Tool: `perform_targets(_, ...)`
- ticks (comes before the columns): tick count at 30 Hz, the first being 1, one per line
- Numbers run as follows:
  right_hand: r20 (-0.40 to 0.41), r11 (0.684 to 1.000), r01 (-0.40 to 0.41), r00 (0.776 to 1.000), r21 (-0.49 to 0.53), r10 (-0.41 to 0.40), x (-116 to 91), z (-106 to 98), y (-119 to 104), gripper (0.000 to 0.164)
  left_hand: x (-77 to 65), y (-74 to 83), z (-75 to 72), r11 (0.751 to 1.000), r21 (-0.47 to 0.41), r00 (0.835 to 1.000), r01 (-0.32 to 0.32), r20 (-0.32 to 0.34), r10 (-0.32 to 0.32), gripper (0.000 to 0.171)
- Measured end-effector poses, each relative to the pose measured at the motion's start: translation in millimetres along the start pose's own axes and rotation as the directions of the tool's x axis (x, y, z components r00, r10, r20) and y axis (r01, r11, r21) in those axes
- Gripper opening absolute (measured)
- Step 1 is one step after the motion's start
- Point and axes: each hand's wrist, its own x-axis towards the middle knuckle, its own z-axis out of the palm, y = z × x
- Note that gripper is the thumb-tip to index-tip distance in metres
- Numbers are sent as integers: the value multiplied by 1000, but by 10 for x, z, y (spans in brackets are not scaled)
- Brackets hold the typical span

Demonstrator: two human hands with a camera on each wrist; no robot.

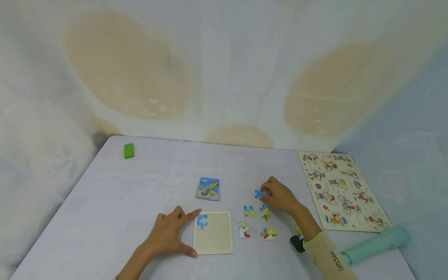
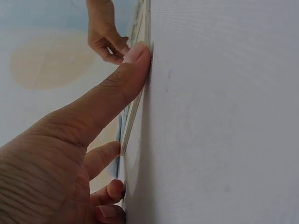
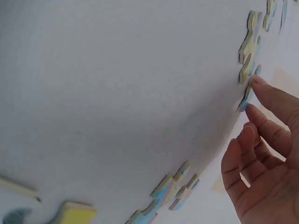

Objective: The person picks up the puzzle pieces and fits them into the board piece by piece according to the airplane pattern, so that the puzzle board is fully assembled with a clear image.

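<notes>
Thumb and index finger of my left hand [image 1: 167,235] spread along the left side of a square wooden puzzle tray [image 1: 218,238], touching it near two corners. One blue puzzle piece [image 1: 202,220] lies in the tray's upper left corner. To the right, my right hand [image 1: 279,195] pinches another blue puzzle piece [image 1: 258,193] between thumb and index finger, close over the table. In the right wrist view that piece [image 3: 247,97] shows edge-on at the fingertips. Beside it lie loose pieces: a blue-yellow one [image 1: 249,210], a yellow one [image 1: 265,213] and others nearer me.
Behind the tray lies a small picture [image 1: 209,188] of a yellow plane. A green block [image 1: 128,151] sits at the far left. On the right are a board of figures [image 1: 337,182] and a rolled mint-green mat [image 1: 374,244]. A black object [image 1: 297,244] is by the right wrist.
</notes>
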Motion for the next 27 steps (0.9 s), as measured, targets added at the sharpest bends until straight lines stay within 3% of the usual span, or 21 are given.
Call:
perform_targets(11, -81, 998, 49, 995, -32, -52, -68, 6, -67, 24, 2, -7, 9, 1000, 0, 1000, -10, -3, 10, 112)
perform_targets(27, -33, 982, 189, 981, -4, -189, -184, 143, -537, 21, -4, -3, 2, 1000, 3, 1000, -4, 1, 4, 112)
